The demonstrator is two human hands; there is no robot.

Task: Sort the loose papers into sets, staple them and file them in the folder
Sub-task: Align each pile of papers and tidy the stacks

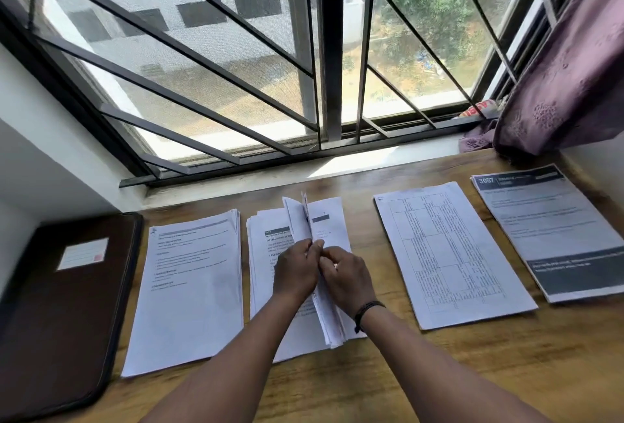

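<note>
Both my hands hold a thick sheaf of white papers (329, 318) on edge over the middle of the wooden desk. My left hand (295, 270) grips its left face, with the fingertips between the sheets near the top. My right hand (347, 279) pinches the upper edge from the right. A few sheets (299, 220) fan upward above my fingers. Under the sheaf lies a printed stack (270, 270). Another stack (190, 287) lies to its left. A table-printed stack (449, 254) and a stack with a dark header (553, 230) lie to the right. The brown folder (57, 308) lies shut at far left.
The wooden desk (472, 372) runs up to a white window sill (337, 162) with a barred window behind. A purple curtain (567, 78) hangs at the back right corner, above the far-right stack. A white wall borders the folder on the left.
</note>
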